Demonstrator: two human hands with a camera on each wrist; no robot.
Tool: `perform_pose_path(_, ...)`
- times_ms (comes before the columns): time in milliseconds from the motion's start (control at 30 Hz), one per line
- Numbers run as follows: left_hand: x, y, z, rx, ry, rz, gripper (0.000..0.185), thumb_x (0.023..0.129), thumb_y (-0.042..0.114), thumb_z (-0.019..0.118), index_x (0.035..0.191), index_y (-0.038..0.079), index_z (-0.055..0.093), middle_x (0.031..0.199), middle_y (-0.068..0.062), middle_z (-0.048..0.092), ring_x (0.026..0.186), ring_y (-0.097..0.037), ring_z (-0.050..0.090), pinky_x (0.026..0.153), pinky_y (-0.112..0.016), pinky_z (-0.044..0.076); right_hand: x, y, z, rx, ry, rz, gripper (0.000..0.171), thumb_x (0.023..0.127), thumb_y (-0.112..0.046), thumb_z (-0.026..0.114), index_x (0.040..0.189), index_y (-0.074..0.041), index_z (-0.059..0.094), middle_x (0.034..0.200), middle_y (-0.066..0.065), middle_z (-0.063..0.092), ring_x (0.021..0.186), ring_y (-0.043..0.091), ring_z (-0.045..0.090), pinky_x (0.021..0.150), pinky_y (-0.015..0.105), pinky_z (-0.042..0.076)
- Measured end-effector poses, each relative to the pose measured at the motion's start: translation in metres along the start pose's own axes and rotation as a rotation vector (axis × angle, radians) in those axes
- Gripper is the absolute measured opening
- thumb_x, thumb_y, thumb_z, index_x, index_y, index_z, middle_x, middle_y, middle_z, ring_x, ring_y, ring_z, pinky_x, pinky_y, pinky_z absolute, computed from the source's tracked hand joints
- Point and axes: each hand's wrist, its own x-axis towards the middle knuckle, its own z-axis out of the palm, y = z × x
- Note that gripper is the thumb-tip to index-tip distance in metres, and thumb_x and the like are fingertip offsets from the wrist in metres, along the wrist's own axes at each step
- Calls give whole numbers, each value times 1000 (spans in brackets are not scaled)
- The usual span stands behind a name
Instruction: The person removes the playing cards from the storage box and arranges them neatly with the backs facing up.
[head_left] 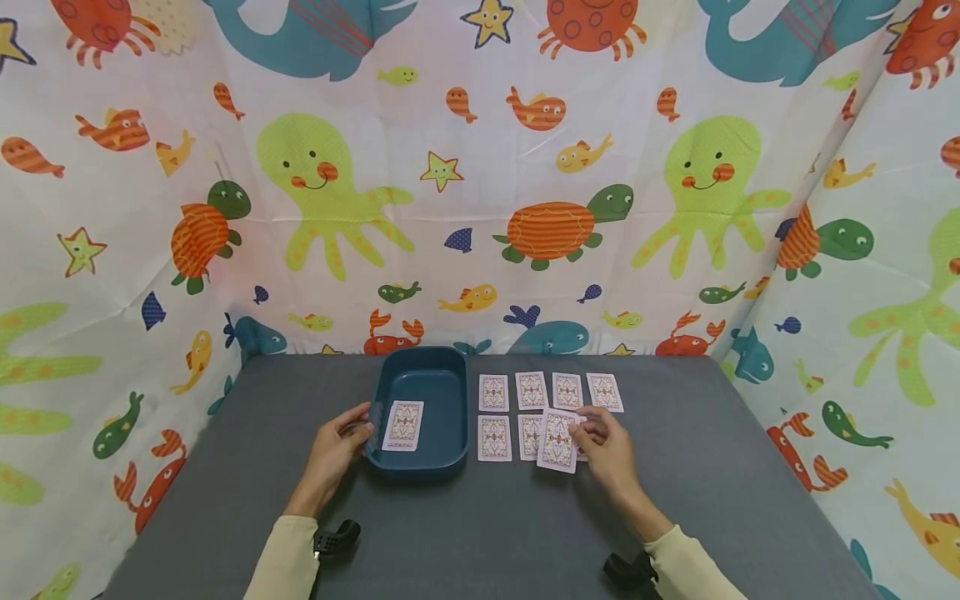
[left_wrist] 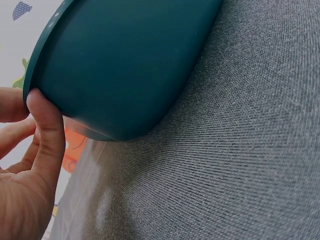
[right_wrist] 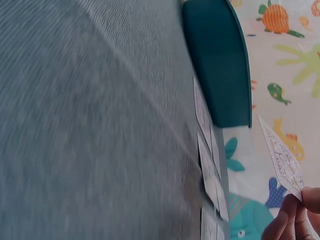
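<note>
My left hand [head_left: 335, 450] pinches the left rim of a dark teal plastic tray [head_left: 442, 462], thumb outside the wall, as the left wrist view also shows. Inside the tray lies a small stack of playing cards [head_left: 403, 426], patterned backs up. My right hand [head_left: 606, 450] holds a playing card [head_left: 558, 440] between thumb and fingers, raised above the table and back side up. Beneath and behind it, face-down cards lie in two rows right of the tray, among them a near-left card [head_left: 494, 438] and a far-right card [head_left: 604, 392]. The held card partly covers the near row.
A grey cloth-covered table [head_left: 480, 542] spreads beneath everything. A white curtain [head_left: 480, 225] printed with sea animals hangs behind the table and along its sides. Each wrist wears a black band, such as the left wristband [head_left: 337, 540].
</note>
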Motion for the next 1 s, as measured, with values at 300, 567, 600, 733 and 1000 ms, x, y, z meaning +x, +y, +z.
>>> perform_pose_path(300,-1,0,-1,3,5,-11,46,98,15,59,143,17,51,140,-12,50,116,-25,54,81,-25,50,16,36,-27,8,34,-9,29,90,-3,68,118,0,62,89,21,70,70,5,61,63,18,47)
perform_pose_path(567,0,1,-1,-10,3,-21,46,98,15,59,143,17,51,140,-12,50,114,-25,54,80,-26,50,29,60,-49,-86,51,9,31,91,-12,69,121,-5,62,91,14,72,73,1,62,65,19,48)
perform_pose_path(600,0,1,-1,-8,4,-24,46,98,15,59,143,18,51,140,-12,50,115,-25,54,81,-26,50,30,62,-51,-97,49,16,31,91,-12,69,121,-6,62,92,15,72,73,1,62,66,19,48)
perform_pose_path(733,-1,2,-1,-3,5,-23,46,98,16,59,143,18,51,141,-11,50,115,-25,54,82,-27,50,36,68,-61,-151,45,35,31,92,-13,68,121,-6,62,93,14,72,74,1,60,65,20,47)
perform_pose_path(1000,1,-1,-1,3,7,-21,46,98,16,59,143,18,51,140,-11,50,114,-25,55,80,-26,50,49,79,-75,-203,16,73,31,93,-14,67,122,-6,61,89,11,72,72,5,57,64,22,45)
